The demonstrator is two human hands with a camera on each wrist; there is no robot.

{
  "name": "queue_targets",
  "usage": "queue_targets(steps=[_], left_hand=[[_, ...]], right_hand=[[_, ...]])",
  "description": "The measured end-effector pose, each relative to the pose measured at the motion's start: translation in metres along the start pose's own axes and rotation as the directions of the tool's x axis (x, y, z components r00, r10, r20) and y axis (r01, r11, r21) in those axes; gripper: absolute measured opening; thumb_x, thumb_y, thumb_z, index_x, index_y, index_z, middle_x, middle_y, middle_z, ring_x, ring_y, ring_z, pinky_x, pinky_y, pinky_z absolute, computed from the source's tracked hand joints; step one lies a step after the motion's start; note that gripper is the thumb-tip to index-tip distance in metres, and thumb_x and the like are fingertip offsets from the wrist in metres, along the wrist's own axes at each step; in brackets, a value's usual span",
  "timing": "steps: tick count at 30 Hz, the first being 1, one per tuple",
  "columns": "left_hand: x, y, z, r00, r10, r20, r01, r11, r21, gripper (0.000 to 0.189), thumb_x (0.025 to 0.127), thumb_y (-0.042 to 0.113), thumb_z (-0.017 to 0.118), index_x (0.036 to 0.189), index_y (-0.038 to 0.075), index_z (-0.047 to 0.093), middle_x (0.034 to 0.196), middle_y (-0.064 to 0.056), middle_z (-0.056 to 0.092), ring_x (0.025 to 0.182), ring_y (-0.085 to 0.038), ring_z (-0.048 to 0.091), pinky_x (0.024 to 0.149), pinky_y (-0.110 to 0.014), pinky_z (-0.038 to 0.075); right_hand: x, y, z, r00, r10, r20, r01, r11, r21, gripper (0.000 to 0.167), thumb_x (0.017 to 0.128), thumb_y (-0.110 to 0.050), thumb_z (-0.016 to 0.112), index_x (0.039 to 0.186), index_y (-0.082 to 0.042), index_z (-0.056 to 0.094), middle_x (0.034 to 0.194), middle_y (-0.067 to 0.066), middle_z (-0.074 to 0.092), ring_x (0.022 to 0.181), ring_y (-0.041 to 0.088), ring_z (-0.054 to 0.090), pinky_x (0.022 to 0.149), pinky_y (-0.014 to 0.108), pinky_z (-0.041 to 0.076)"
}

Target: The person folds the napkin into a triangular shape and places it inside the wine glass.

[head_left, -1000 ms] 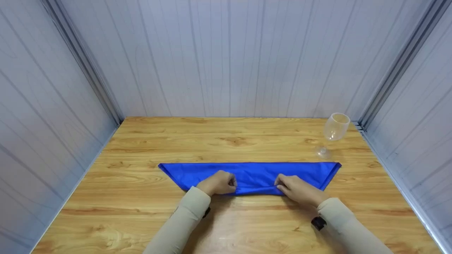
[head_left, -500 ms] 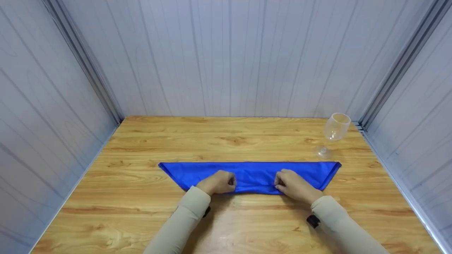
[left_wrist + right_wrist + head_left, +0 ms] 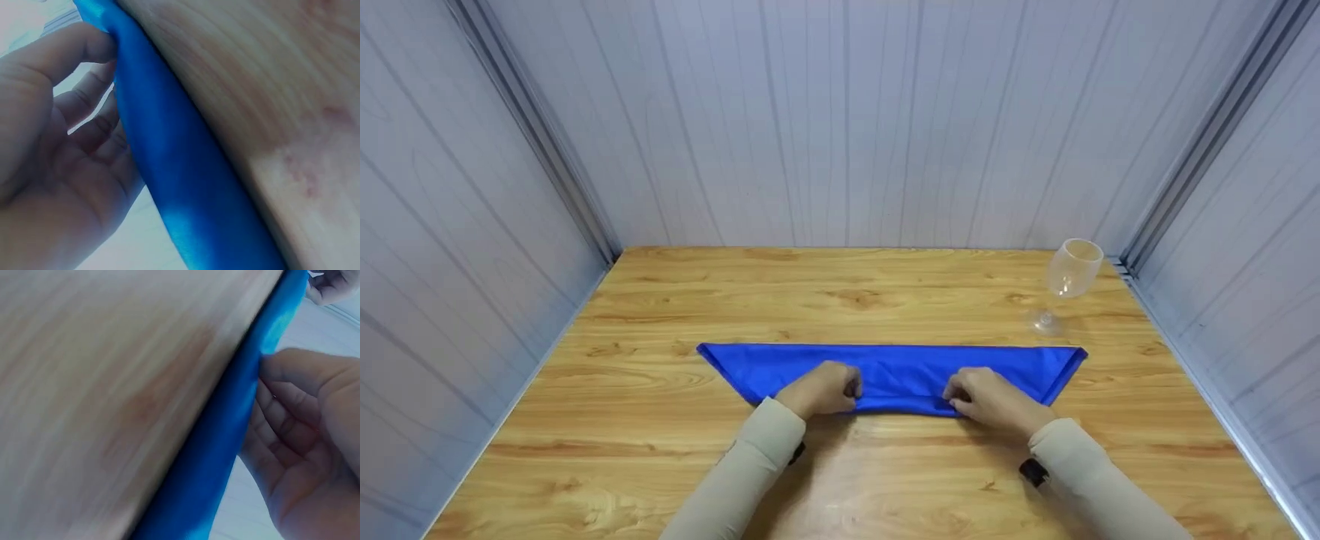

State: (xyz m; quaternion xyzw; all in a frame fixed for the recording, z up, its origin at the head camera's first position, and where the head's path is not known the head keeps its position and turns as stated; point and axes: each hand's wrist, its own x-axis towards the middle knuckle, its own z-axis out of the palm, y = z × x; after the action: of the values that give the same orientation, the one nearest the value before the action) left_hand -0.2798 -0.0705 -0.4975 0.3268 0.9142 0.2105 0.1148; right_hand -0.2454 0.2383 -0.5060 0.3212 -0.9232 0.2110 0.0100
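A shiny blue cloth (image 3: 885,367) lies folded on the wooden table, long at the far edge and narrowing toward the near one. Along its near edge runs a narrow folded or rolled band. My left hand (image 3: 821,388) pinches this band left of the middle; in the left wrist view the thumb (image 3: 98,45) presses against the blue fabric (image 3: 163,129). To the right of the middle, my right hand (image 3: 988,397) pinches the same band, and its thumb (image 3: 287,367) touches the cloth in the right wrist view. Some fingertips are hidden behind the fabric.
A clear stemmed glass (image 3: 1072,270) stands upright at the back right of the wooden table (image 3: 735,300), beyond the cloth's right end. Pale panels (image 3: 840,127) enclose the table at the back and on both sides.
The right hand shifted slightly left and up, then partly back. The left hand and the cloth stay nearly where they were, both hands still at the near band.
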Motion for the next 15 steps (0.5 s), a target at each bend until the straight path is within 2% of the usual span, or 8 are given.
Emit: queue_targets(steps=[3, 9, 15], left_hand=[[-0.002, 0.001, -0.001, 1.000, 0.016, 0.003, -0.016, 1.000, 0.011, 0.007, 0.083, 0.001, 0.073, 0.084, 0.008, 0.072, 0.081, -0.001, 0.067, 0.076, -0.012, 0.057, 0.068, -0.028, 0.050], [-0.009, 0.004, -0.003, 1.000, 0.012, 0.017, -0.013, 1.000, 0.010, 0.006, 0.084, 0.003, 0.074, 0.085, 0.009, 0.074, 0.082, 0.000, 0.068, 0.078, -0.012, 0.061, 0.069, -0.026, 0.051], [-0.016, 0.006, -0.002, 0.998, 0.059, 0.015, -0.060, 0.997, 0.042, 0.006, 0.085, 0.003, 0.073, 0.087, 0.008, 0.074, 0.081, 0.001, 0.068, 0.077, -0.011, 0.061, 0.067, -0.025, 0.051]], right_hand=[[-0.002, -0.001, -0.001, 1.000, 0.004, 0.022, -0.004, 1.000, 0.024, 0.006, 0.089, -0.003, 0.070, 0.093, -0.006, 0.074, 0.091, 0.002, 0.068, 0.086, 0.018, 0.065, 0.076, 0.038, 0.055], [-0.005, -0.004, -0.002, 0.998, 0.029, 0.063, -0.032, 0.999, 0.041, 0.007, 0.092, -0.006, 0.069, 0.096, -0.007, 0.074, 0.093, 0.000, 0.067, 0.086, 0.014, 0.063, 0.075, 0.036, 0.055], [-0.010, -0.006, -0.006, 0.989, 0.021, 0.145, -0.031, 0.997, 0.064, 0.013, 0.092, -0.008, 0.067, 0.104, -0.008, 0.073, 0.100, -0.001, 0.065, 0.091, 0.013, 0.062, 0.079, 0.035, 0.055]])
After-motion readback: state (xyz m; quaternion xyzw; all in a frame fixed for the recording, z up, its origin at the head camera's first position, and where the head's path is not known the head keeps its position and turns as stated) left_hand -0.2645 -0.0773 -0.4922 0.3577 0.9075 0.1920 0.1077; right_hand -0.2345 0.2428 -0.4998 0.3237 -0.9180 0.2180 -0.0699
